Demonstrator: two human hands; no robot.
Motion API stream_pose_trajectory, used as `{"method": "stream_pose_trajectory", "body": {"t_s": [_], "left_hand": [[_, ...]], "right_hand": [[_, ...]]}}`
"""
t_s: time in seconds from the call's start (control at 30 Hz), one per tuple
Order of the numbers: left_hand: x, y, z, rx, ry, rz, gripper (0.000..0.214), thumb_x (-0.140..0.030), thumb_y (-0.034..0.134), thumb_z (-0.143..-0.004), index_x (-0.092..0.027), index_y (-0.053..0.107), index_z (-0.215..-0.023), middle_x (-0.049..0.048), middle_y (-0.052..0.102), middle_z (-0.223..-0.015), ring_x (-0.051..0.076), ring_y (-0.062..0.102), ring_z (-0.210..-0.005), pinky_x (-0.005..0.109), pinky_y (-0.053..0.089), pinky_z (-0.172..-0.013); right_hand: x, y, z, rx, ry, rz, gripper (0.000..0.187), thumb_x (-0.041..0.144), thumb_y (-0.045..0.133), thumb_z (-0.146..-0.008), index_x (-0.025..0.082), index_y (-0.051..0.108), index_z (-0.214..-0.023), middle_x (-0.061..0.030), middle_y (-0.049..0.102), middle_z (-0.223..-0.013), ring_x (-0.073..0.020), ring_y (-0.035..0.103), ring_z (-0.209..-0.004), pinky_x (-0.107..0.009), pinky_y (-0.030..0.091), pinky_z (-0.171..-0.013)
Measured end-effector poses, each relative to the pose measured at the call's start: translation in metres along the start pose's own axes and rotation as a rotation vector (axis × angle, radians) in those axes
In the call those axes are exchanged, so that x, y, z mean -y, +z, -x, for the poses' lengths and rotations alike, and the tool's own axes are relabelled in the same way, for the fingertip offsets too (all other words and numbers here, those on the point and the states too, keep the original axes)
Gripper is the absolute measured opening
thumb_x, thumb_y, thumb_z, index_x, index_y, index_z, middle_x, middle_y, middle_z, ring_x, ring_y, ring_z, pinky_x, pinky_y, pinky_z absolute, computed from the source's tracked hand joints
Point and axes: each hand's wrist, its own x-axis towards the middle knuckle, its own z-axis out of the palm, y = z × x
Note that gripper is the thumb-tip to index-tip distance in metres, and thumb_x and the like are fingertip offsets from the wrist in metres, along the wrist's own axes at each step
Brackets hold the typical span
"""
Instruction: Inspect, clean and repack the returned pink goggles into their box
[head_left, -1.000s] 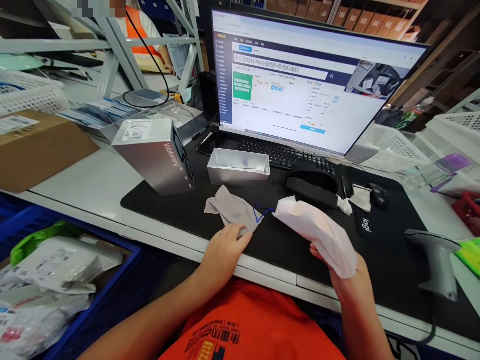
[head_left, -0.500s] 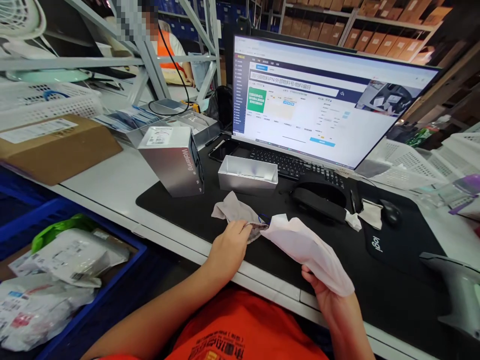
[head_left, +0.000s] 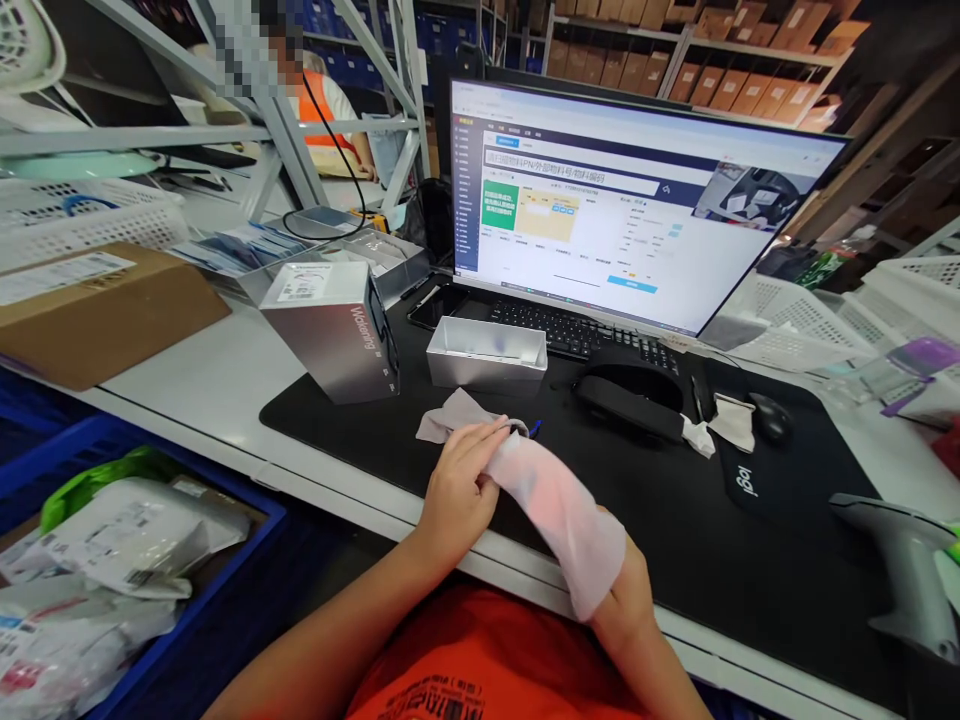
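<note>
My left hand [head_left: 461, 490] is closed at the near edge of the black desk mat. It pinches a grey cloth [head_left: 454, 415] together with the upper end of a thin white translucent sleeve [head_left: 559, 515]. A bit of blue cord [head_left: 535, 429] pokes out beside those fingers. At the sleeve's lower end is my right hand [head_left: 628, 575], closed on it, its fingertips mostly hidden behind the material. Beyond the hands sits an open silver box tray [head_left: 487, 370], left of which stands a silver box [head_left: 322, 345] marked "Wakening".
A monitor [head_left: 630, 220] and keyboard [head_left: 555, 330] are at the back. A black curved band [head_left: 630, 400], a mouse [head_left: 770, 417] and a handheld scanner [head_left: 911, 570] lie rightward. A carton [head_left: 97, 320] and a blue crate [head_left: 247, 550] with bagged parcels are left.
My right hand and the sleeve's lower end have moved left, closer to my left hand. The sleeve's upper end has come up against my left fingers. The view has shifted slightly.
</note>
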Motion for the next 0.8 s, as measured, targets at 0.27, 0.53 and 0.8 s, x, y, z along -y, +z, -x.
{"method": "stream_pose_trajectory", "body": {"t_s": [0.27,0.53,0.8], "left_hand": [[-0.005,0.009,0.001,0.079,0.223,0.099,0.079,0.011,0.038,-0.074,-0.022,0.052,-0.144,0.0098,0.061,-0.143,0.023,0.054,-0.135,0.051,0.049,-0.112],[-0.021,0.014,0.000,0.206,0.302,0.224,0.079,0.009,0.039,-0.076,-0.020,0.046,-0.150,0.0108,0.055,-0.148,0.023,0.048,-0.140,0.047,0.046,-0.116],[-0.028,0.009,-0.014,0.182,0.373,0.243,0.075,0.009,0.041,-0.081,-0.020,0.045,-0.151,0.0112,0.054,-0.149,0.023,0.048,-0.141,0.047,0.044,-0.117]], "right_hand": [[0.002,0.007,-0.011,0.008,0.018,-0.051,0.032,0.020,0.058,-0.087,0.016,0.075,-0.114,-0.0089,0.077,-0.111,-0.0226,0.073,-0.097,-0.031,0.061,-0.087],[0.004,0.017,-0.006,-0.089,0.328,-0.207,0.038,0.027,0.058,-0.090,0.016,0.068,-0.124,-0.0117,0.073,-0.121,-0.0263,0.070,-0.107,-0.042,0.056,-0.096],[0.007,0.000,-0.015,-0.268,-0.057,0.560,0.067,0.023,0.055,-0.094,0.019,0.032,-0.157,-0.0157,0.055,-0.145,-0.0286,0.051,-0.134,-0.051,0.045,-0.109]]}}
